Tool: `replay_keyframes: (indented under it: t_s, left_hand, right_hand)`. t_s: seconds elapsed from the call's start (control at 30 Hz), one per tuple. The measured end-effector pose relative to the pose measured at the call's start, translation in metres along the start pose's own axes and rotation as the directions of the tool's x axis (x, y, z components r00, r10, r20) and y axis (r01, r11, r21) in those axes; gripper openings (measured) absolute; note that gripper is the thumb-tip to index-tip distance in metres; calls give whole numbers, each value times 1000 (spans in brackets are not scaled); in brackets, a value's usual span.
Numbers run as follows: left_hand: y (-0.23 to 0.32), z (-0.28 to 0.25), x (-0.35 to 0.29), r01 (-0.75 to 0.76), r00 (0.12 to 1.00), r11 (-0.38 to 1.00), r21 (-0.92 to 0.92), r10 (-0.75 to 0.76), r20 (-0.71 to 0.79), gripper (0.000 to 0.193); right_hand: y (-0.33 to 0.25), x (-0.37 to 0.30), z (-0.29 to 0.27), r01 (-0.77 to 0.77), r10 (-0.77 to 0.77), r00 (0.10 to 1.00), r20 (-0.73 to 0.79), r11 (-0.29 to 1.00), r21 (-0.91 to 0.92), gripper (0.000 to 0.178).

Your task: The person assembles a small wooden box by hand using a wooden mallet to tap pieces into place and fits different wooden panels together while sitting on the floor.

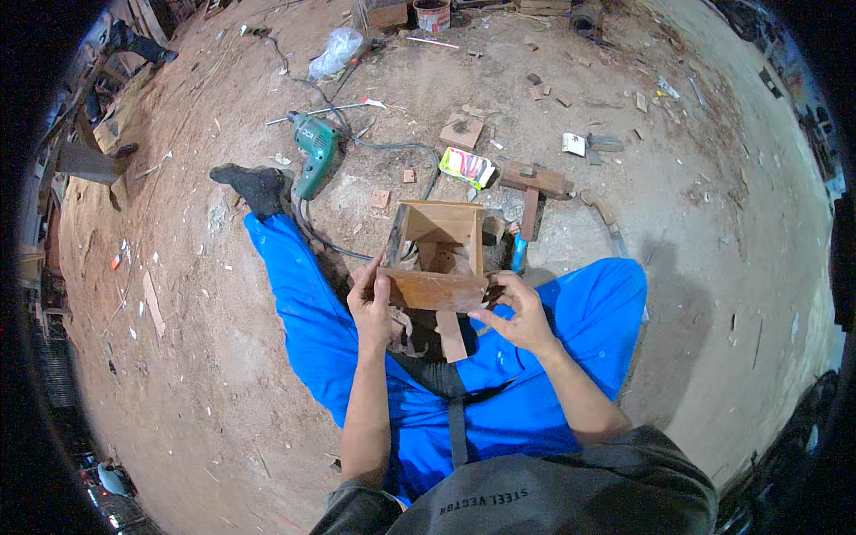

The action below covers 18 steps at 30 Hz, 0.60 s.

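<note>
A small open wooden box frame point(434, 291) is held above my lap, its near board facing me. Through its opening, ground and loose scraps show. My left hand point(370, 308) grips its near left corner, thumb on the near board and fingers along the side. At the near right corner, my right hand point(522, 314) has curled fingers and thumb against the box; part of the fingertips is hidden. A flat strip of wood point(450, 336) lies below the box, between my legs in blue trousers point(571, 308).
Beyond my left foot lies a green power drill point(314, 153) with a trailing cable. Past the box are a yellow-green packet point(466, 168), a wooden mallet-like tool point(533, 185), a blue-handled tool point(519, 253) and a wooden-handled blade point(603, 214). Wood offcuts point(461, 132) litter the dirt floor.
</note>
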<state>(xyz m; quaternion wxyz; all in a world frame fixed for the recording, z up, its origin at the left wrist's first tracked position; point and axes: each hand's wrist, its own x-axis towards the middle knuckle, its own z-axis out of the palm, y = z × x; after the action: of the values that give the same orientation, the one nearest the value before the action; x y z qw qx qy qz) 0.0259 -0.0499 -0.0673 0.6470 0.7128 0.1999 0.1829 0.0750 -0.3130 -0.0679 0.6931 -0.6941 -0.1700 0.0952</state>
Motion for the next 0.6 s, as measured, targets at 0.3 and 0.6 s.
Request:
replay_keyframes:
  t_s: [0.3,0.6]
  left_hand:
    - [4,8,3,-23,999,999,39,22,25,40]
    - [-13,1,9,9,992,995,-99,4,128,65]
  right_hand:
    - [12,-2,-1,-35,19,994,-108,988,-148,24]
    - [15,-2,-1,-77,67,994,-81,988,-133,11]
